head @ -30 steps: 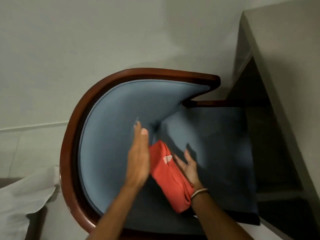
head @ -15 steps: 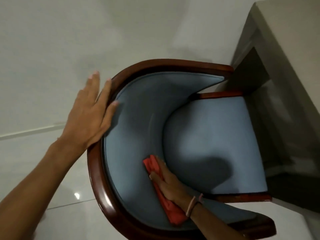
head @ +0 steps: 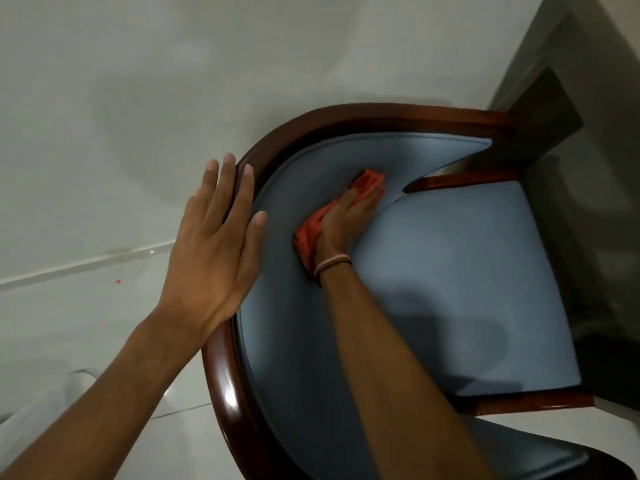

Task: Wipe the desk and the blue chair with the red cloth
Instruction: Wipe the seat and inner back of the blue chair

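Observation:
The blue chair [head: 450,278] fills the middle and right, seen from above, with a curved dark wooden rim [head: 221,375] around its padded back. My right hand [head: 346,220] lies flat on the red cloth [head: 308,233] and presses it against the inner back padding near the far armrest. The cloth is bunched, and part of it shows beyond my fingertips. My left hand [head: 214,244] rests with fingers spread on the top of the wooden rim at the left. The desk [head: 588,98] stands at the right edge, mostly in shadow.
A pale wall and a light tiled floor [head: 86,323] lie left of the chair, with a skirting line between them. A small red speck [head: 118,282] sits on the floor. Something white shows at the bottom left corner.
My right hand has slid the red cloth along the inner back, from the near lower side up toward the far armrest. My left hand has settled on the wooden rim.

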### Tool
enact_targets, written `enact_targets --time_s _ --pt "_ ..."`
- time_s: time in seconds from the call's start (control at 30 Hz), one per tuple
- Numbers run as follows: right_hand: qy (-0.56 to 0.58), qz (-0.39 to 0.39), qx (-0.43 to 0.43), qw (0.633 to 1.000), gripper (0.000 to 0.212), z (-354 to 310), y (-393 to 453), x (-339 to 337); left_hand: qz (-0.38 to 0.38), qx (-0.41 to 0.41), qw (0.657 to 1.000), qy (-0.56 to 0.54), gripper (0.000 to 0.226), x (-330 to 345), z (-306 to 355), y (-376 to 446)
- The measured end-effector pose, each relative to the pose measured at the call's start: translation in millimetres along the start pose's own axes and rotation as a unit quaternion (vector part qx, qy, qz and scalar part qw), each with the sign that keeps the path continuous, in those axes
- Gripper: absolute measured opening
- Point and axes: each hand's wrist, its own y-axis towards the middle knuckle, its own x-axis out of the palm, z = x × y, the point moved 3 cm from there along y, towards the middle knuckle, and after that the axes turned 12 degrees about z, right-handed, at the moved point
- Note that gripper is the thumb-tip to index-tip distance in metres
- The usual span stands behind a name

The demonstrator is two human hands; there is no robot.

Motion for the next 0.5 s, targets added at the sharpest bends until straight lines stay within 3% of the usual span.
enact_targets --time_s 0.17,0.2,0.27,0.3,0.33,0.37,0.43,0.5 --pt "-0.085 -0.267 -0.094 0.955 0.061 81.5 -54.0 -59.3 0.001 0.009 1.0 0.014 0.058 1.7 -1.6 1.5" --pt "-0.149 -0.32 -0.112 0.929 0.063 100.4 -60.0 -82.2 0.003 0.016 1.0 0.026 0.058 1.4 -1.7 1.2" --pt "-0.331 -0.413 -0.152 0.835 0.075 136.5 -60.4 -128.8 0.003 0.027 0.998 0.049 0.058 1.3 -0.9 1.8" --pt "-0.414 -0.442 -0.127 0.785 0.08 149.2 -57.8 -148.9 0.002 0.03 0.998 0.057 0.058 1.5 -0.5 2.2" --pt "-0.46 -0.452 -0.085 0.759 0.079 160.4 -54.2 -163.6 0.002 0.03 0.997 0.065 0.058 1.2 0.0 2.5" --pt "-0.46 -0.447 -0.041 0.766 0.072 166.8 -49.5 -170.5 0.001 0.027 0.997 0.071 0.059 0.8 0.3 2.7" --pt "-0.37 -0.413 0.013 0.832 0.06 161.6 -52.6 -163.4 0.001 0.019 0.997 0.078 0.059 0.3 0.4 2.6" --pt "-0.253 -0.368 0.071 0.892 0.073 142.9 -63.4 -132.7 0.002 0.012 0.997 0.077 0.06 0.5 0.4 1.9"
